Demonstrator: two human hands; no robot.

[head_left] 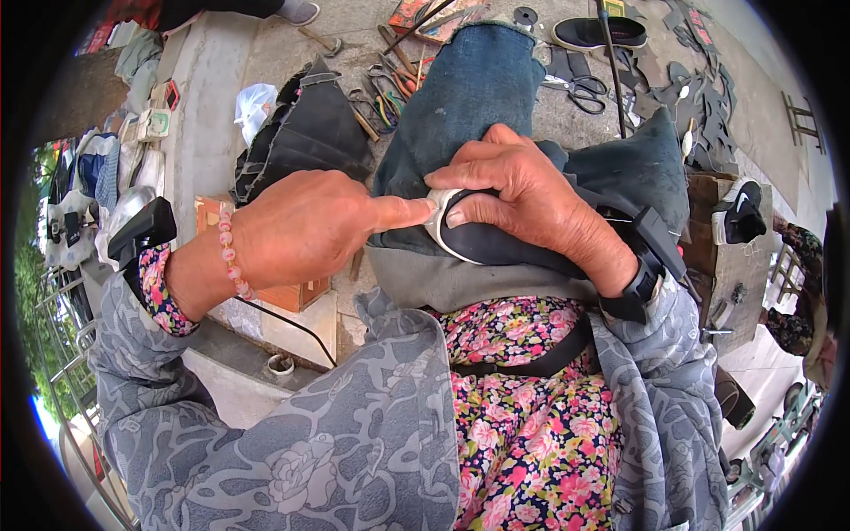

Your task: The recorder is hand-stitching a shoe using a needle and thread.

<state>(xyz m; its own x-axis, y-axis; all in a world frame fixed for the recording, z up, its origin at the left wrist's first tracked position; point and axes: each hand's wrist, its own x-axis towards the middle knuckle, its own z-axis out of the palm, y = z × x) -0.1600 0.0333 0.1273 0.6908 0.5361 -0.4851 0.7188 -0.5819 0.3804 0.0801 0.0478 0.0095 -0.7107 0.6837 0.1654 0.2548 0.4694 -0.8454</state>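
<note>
A dark shoe (pixel 513 246) with a white rubber rim lies across my lap, its rounded white end pointing left. My right hand (pixel 522 190) grips that end from above, the thumb on the dark upper and the fingers over the far side. From the left comes my left hand (pixel 305 217), its index finger stretched out and pressing on the white rim (pixel 440 214) beside the right thumb. The left hand's other fingers curl under the palm, so whatever they may hold is hidden. Grey cloth (pixel 478 276) lies over my lap under the shoe.
Pliers (pixel 387 97) and a hammer (pixel 320 41) lie on the ground ahead. Scissors (pixel 580 90) rest by dark sheet scraps (pixel 708 106). Another dark shoe (pixel 600 34) stands far off. A black-and-white shoe (pixel 740 212) sits on a box at right. Black leathery material (pixel 310 133) lies left of my knee.
</note>
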